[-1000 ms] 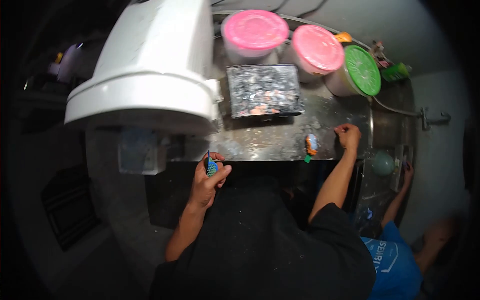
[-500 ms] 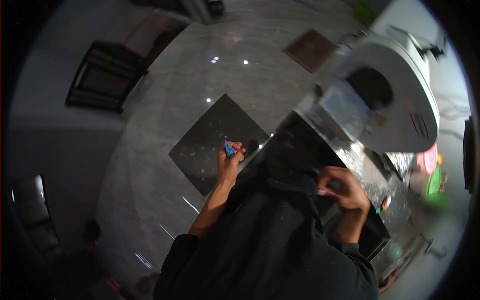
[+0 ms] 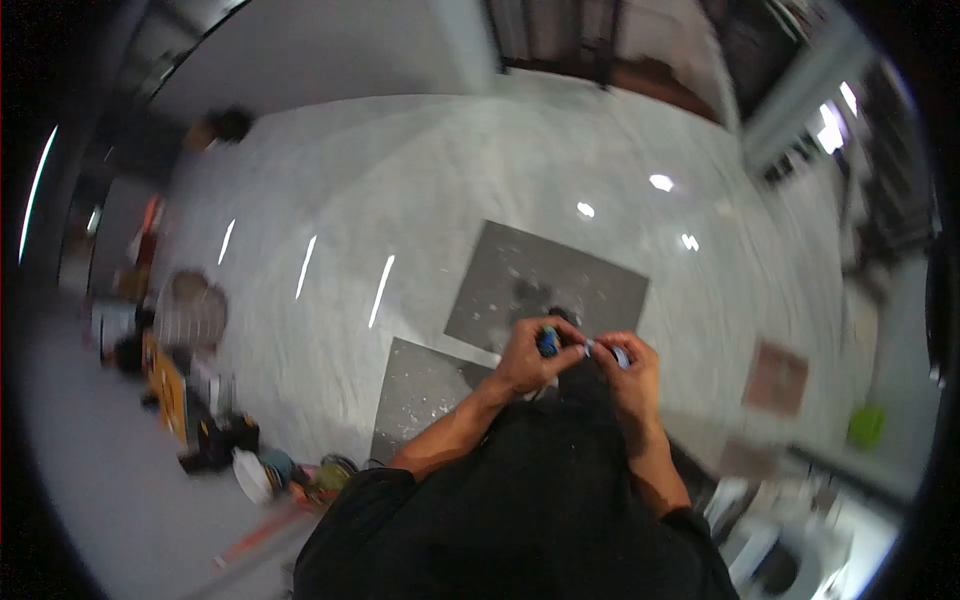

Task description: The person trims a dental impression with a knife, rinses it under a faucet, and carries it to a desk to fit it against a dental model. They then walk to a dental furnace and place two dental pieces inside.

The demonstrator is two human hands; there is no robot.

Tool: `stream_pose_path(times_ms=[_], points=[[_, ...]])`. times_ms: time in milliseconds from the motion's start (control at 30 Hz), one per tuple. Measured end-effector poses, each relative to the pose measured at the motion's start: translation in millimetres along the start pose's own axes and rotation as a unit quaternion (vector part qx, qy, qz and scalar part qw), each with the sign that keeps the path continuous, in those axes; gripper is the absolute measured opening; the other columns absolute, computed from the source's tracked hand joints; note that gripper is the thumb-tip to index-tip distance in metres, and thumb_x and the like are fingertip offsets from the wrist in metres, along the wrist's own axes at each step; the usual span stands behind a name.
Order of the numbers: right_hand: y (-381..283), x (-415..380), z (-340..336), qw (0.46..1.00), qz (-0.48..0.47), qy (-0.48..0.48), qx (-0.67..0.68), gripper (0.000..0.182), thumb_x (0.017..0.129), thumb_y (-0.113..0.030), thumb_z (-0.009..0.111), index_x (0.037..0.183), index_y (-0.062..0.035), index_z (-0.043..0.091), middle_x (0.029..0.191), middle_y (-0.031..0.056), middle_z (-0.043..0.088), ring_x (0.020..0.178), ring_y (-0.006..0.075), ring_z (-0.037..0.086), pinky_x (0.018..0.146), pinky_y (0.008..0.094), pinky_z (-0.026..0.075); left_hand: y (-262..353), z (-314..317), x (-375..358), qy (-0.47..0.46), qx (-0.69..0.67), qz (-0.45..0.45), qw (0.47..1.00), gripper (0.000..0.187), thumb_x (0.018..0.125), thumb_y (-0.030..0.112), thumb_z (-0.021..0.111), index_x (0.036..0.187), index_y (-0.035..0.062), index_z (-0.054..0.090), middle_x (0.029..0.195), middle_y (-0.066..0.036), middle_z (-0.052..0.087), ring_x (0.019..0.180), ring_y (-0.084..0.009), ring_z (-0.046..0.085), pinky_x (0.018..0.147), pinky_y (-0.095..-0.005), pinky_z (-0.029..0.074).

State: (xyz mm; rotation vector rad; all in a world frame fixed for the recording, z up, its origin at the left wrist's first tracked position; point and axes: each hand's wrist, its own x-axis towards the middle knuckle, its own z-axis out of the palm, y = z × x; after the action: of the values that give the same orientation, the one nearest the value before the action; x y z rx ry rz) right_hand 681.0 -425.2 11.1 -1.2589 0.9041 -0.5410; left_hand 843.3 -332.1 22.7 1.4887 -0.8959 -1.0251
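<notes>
In front of my dark shirt, both hands meet with their fingertips close together. My left hand (image 3: 534,354) is closed around a small blue-and-green object (image 3: 548,341), whose kind I cannot make out. A small pale blue-white piece (image 3: 620,357) shows in the curled fingers of my right hand (image 3: 630,366). Between the two hands a bit of the same pale colour is pinched. Whether the pieces belong to one thing is hidden by the fingers.
Two grey mats (image 3: 545,285) lie on the shiny pale floor (image 3: 330,190) beneath my hands. Various blurred goods stand along the left, near a striped round bundle (image 3: 190,315). A brown mat (image 3: 776,378) and a green bin (image 3: 866,427) are at the right.
My view has turned away from the counter toward the open floor. My right hand has come from the counter side to meet the left, which still holds the blue-and-green object.
</notes>
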Motion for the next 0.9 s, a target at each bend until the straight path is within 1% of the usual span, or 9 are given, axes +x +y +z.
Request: stream_pose_path(times_ms=[167, 267, 400, 433, 500, 533, 700, 800, 900], points=[[-27, 114, 69, 0.977, -0.063, -0.185, -0.083, 0.015, 0.084, -0.012, 0.077, 0.088, -0.0004, 0.070, 0.083, 0.0050, 0.068, 0.077, 0.0115, 0.061, 0.071, 0.0269, 0.048, -4, -81, 41, 0.173, 0.063, -0.007, 0.983, 0.022, 0.080, 0.019, 0.079, 0.089, 0.0011, 0.071, 0.085, -0.006, 0.071, 0.082, -0.0116, 0.064, 0.073, -0.0276, 0.050], [-57, 161, 123, 0.939, 0.015, -0.308, -0.152, 0.018, 0.083, -0.015, 0.078, 0.090, 0.0006, 0.070, 0.081, 0.0059, 0.068, 0.075, 0.0109, 0.060, 0.069, 0.0276, 0.048, -6, -126, 41, 0.269, 0.051, -0.030, 0.961, 0.020, 0.080, 0.018, 0.079, 0.088, 0.0019, 0.071, 0.085, -0.006, 0.071, 0.082, -0.0118, 0.065, 0.073, -0.0289, 0.051], [-77, 201, 202, 0.881, -0.082, -0.399, -0.243, 0.017, 0.087, -0.015, 0.072, 0.087, 0.0010, 0.069, 0.079, 0.0047, 0.067, 0.076, 0.0107, 0.059, 0.071, 0.0274, 0.047, -25, -178, 18, 0.406, 0.027, -0.030, 0.913, 0.017, 0.081, 0.016, 0.077, 0.087, 0.0022, 0.071, 0.082, -0.005, 0.070, 0.078, -0.0123, 0.063, 0.074, -0.0295, 0.051], [-72, 214, 217, 0.855, -0.096, -0.436, -0.263, 0.017, 0.089, -0.016, 0.069, 0.087, 0.0005, 0.069, 0.076, 0.0033, 0.064, 0.075, 0.0095, 0.057, 0.070, 0.0268, 0.046, -31, -189, 9, 0.430, 0.044, -0.047, 0.901, 0.015, 0.081, 0.016, 0.076, 0.087, 0.0029, 0.070, 0.084, -0.005, 0.070, 0.079, -0.0119, 0.062, 0.074, -0.0292, 0.051], [-76, 227, 249, 0.847, -0.036, -0.468, -0.249, 0.018, 0.089, -0.015, 0.070, 0.083, 0.0017, 0.067, 0.071, 0.0027, 0.061, 0.068, 0.0103, 0.054, 0.063, 0.0264, 0.043, -32, -205, -12, 0.485, -0.020, -0.124, 0.865, 0.017, 0.081, 0.018, 0.077, 0.086, 0.0039, 0.069, 0.084, -0.002, 0.065, 0.078, -0.0113, 0.058, 0.071, -0.0295, 0.049], [-71, 231, 266, 0.841, -0.067, -0.475, -0.251, 0.016, 0.090, -0.013, 0.069, 0.083, 0.0007, 0.066, 0.069, -0.0001, 0.058, 0.066, 0.0089, 0.051, 0.060, 0.0249, 0.040, -35, -216, -22, 0.499, -0.058, -0.166, 0.848, 0.018, 0.080, 0.018, 0.078, 0.085, 0.0039, 0.068, 0.083, -0.001, 0.064, 0.078, -0.0110, 0.056, 0.070, -0.0295, 0.048], [-27, 243, 343, 0.822, 0.167, -0.511, -0.187, 0.012, 0.091, -0.015, 0.067, 0.086, -0.0050, 0.063, 0.071, -0.0036, 0.057, 0.059, 0.0045, 0.046, 0.053, 0.0188, 0.034, -85, -272, -93, 0.625, -0.181, -0.141, 0.747, 0.018, 0.080, 0.018, 0.079, 0.085, 0.0037, 0.068, 0.077, 0.000, 0.061, 0.069, -0.0094, 0.053, 0.060, -0.0275, 0.045], [20, 228, 401, 0.826, 0.206, -0.503, -0.152, 0.010, 0.092, -0.016, 0.065, 0.088, -0.0070, 0.062, 0.072, -0.0040, 0.057, 0.055, 0.0037, 0.044, 0.049, 0.0180, 0.032, -113, -325, -165, 0.698, -0.207, -0.152, 0.669, 0.016, 0.080, 0.016, 0.078, 0.085, 0.0048, 0.069, 0.074, 0.001, 0.062, 0.063, -0.0075, 0.052, 0.053, -0.0252, 0.042], [71, 210, 458, 0.839, 0.266, -0.443, -0.171, 0.009, 0.094, -0.015, 0.060, 0.096, -0.0063, 0.062, 0.073, -0.0030, 0.056, 0.054, 0.0055, 0.046, 0.046, 0.0196, 0.035, -196, -388, -258, 0.768, -0.286, -0.112, 0.562, 0.016, 0.079, 0.016, 0.079, 0.086, 0.0055, 0.070, 0.075, 0.000, 0.064, 0.062, -0.0082, 0.052, 0.053, -0.0257, 0.042]])
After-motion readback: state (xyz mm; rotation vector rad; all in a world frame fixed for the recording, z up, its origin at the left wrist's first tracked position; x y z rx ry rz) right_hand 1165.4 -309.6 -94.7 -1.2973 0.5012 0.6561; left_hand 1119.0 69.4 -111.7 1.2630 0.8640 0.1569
